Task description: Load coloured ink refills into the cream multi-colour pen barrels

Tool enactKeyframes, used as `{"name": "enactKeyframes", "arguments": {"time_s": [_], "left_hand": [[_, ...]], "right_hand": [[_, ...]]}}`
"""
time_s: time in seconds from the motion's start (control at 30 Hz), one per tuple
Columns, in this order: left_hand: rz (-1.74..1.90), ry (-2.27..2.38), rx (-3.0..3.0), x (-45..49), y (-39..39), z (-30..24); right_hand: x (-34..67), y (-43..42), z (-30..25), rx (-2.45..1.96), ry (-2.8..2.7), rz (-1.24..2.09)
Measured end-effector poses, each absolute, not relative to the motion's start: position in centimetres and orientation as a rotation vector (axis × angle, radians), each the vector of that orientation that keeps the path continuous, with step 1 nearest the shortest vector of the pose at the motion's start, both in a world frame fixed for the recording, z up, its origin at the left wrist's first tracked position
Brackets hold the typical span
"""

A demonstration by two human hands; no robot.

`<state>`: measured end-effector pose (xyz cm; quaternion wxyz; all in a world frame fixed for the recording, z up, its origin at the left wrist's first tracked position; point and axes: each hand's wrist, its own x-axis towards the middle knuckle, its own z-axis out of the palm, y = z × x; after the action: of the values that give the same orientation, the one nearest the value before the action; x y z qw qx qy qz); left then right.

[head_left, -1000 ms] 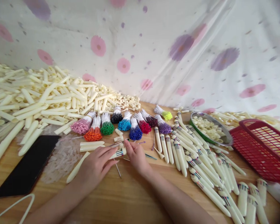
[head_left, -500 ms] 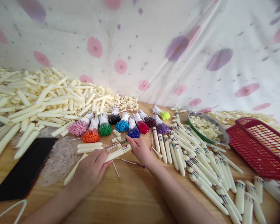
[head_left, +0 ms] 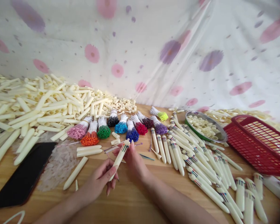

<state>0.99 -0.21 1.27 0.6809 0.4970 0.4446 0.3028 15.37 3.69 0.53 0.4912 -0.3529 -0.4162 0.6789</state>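
Note:
My left hand [head_left: 100, 178] is wrapped round the lower barrel of a cream multicolour pen [head_left: 119, 158], which tilts with its slider end up and to the right. Coloured sliders show in the slots near that end. My right hand [head_left: 135, 160] is closed against the pen's upper end, thumb tip beside the top; its other fingers are partly hidden behind the barrel. Behind the pen lie thin refills [head_left: 112, 148]. A thin dark teal pointed piece [head_left: 146, 157] rests right of my right hand. Two slotted cream parts [head_left: 115, 142] sit just beyond the hands.
Bundles of coloured refills [head_left: 132, 132] stand in the middle. Finished-looking pens [head_left: 200, 161] crowd the right, near a metal bowl [head_left: 220, 137] of slotted parts and a red basket [head_left: 259, 146]. Cream barrels [head_left: 44, 102] are heaped left, above a black phone [head_left: 23, 174] and translucent pieces [head_left: 58, 166].
The pen has swung more upright, and my left hand has moved down and right. My right hand has come down beside the pen's top. The teal piece now shows on the table.

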Motion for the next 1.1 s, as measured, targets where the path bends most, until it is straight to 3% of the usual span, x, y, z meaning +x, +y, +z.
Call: {"name": "enactKeyframes", "arguments": {"time_s": [0.47,1.1], "left_hand": [[0.744,0.889,0.801,1.0,-0.4,0.1],[0.703,0.830,0.775,0.9,-0.4,0.0]], "right_hand": [[15.0,3.0,1.4,-0.428,-0.547,2.106],[15.6,3.6,1.5,-0.292,-0.595,2.195]]}}
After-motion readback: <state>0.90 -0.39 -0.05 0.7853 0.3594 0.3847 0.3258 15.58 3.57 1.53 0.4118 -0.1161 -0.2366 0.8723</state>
